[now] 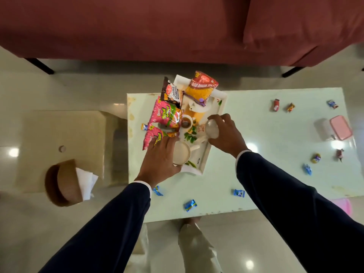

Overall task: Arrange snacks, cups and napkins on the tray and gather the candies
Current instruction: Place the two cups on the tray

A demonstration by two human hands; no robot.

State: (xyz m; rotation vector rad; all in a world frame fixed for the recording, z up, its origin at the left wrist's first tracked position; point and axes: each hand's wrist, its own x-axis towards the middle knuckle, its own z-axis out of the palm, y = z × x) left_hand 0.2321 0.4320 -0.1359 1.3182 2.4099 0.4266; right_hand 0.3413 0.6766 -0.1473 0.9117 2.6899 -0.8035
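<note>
Dark sleeves reach down from the camera to a glass table (pixel 256 115), both hands working over the white tray (pixel 204 156). Fingers of the left hand (pixel 159 164) lie fairly straight, curving over the near rim of a white cup (pixel 180 152) that sits at the tray's near corner; whether the thumb hooks the cup is hidden, so I would call it a resting touch, not a firm hold. To that hand's far side lie two pink snack packets (pixel 165 115), a dark salted-peanuts packet (pixel 171 91) and an orange namkeen packet (pixel 202 85), all leaning on the tray's far-left half. The right hand (pixel 226 134) curls round a clear plastic cup (pixel 211 129), tipped on its side above the tray's right edge.

Judging by this, the cup-placing step is in hand: snacks are loaded, cups are going in. The next move calls for turning the clear cup upright and setting it in the free patch just left of that grip, beside the white cup, without knocking the pink packets.

Still to do: the napkins (pixel 86 182) in a brown holder (pixel 63 184) well left of the hands, and scattered candies (pixel 190 205), near side and far right. A pink-lidded box (pixel 340 128) stands beyond those.
</note>
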